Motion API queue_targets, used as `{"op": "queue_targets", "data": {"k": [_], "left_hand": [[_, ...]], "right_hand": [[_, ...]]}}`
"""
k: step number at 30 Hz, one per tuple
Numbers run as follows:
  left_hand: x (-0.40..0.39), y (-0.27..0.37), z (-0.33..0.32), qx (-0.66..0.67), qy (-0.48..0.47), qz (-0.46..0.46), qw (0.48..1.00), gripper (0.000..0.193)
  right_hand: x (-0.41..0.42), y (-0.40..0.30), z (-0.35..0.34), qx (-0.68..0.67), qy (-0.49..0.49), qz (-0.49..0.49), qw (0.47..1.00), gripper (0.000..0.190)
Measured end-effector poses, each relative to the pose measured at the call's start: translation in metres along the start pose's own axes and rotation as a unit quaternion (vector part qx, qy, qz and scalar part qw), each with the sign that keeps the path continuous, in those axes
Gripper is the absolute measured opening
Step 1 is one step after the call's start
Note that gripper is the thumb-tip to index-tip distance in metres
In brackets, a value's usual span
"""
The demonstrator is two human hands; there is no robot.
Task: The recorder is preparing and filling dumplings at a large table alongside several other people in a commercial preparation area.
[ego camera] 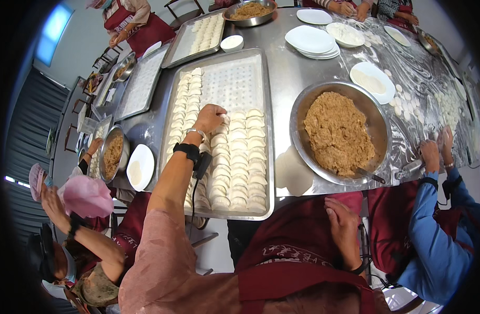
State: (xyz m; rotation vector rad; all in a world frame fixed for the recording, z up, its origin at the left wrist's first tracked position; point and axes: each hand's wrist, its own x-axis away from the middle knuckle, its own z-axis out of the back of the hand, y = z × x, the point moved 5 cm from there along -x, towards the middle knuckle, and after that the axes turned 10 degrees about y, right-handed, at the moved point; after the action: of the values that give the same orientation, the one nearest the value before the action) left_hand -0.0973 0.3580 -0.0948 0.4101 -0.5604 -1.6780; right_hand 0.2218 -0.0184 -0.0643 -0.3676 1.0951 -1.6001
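Note:
My left hand (210, 117) reaches over a large metal tray (270, 157), its fingertips on a dumpling (225, 119) at the far end of a row. Rows of folded, uncooked dumplings (239, 157) fill the tray's near part, and further rows run up its left side. The far right part shows a bare perforated liner (236, 84). Low in front of my dark red apron (295, 243), my right hand (342, 225) hangs with its fingers loosely bent and nothing visible in it. A steel bowl of brown filling (338, 133) stands right of the tray.
A spoon handle (371, 176) juts over the bowl's near rim. Plates with dough wrappers (372, 82) (140, 167) lie on both sides. On the right, a co-worker's hands (436, 147) are near floured dough pieces (407, 103). Another person (94, 235) sits close on my left.

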Motion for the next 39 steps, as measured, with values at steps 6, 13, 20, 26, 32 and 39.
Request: {"op": "queue_targets", "data": {"k": [6, 13, 20, 26, 32, 39], "left_hand": [[0.003, -0.001, 0.0, -0.074, 0.03, -0.053, 0.995, 0.028], [0.008, 0.003, -0.002, -0.079, 0.048, -0.074, 0.993, 0.025], [0.06, 0.02, 0.039, 0.193, 0.129, 0.001, 0.973, 0.031], [0.216, 0.062, 0.078, 0.407, 0.076, 0.082, 0.907, 0.034], [0.353, 0.01, 0.02, 0.503, 0.072, 0.289, 0.811, 0.032], [0.337, -0.025, -0.026, 0.65, 0.106, 0.365, 0.658, 0.046]], "right_hand": [[0.002, 0.001, 0.0, -0.003, 0.001, -0.003, 1.0, 0.014], [0.006, 0.0, 0.003, 0.007, 0.004, 0.011, 1.0, 0.014], [0.008, 0.013, -0.031, -0.034, -0.075, -0.037, 0.996, 0.017], [-0.001, 0.0, -0.078, -0.077, -0.176, -0.06, 0.98, 0.02], [0.0, -0.024, -0.119, -0.22, -0.236, -0.138, 0.936, 0.023], [-0.01, -0.044, -0.129, -0.067, -0.218, -0.041, 0.973, 0.029]]}}
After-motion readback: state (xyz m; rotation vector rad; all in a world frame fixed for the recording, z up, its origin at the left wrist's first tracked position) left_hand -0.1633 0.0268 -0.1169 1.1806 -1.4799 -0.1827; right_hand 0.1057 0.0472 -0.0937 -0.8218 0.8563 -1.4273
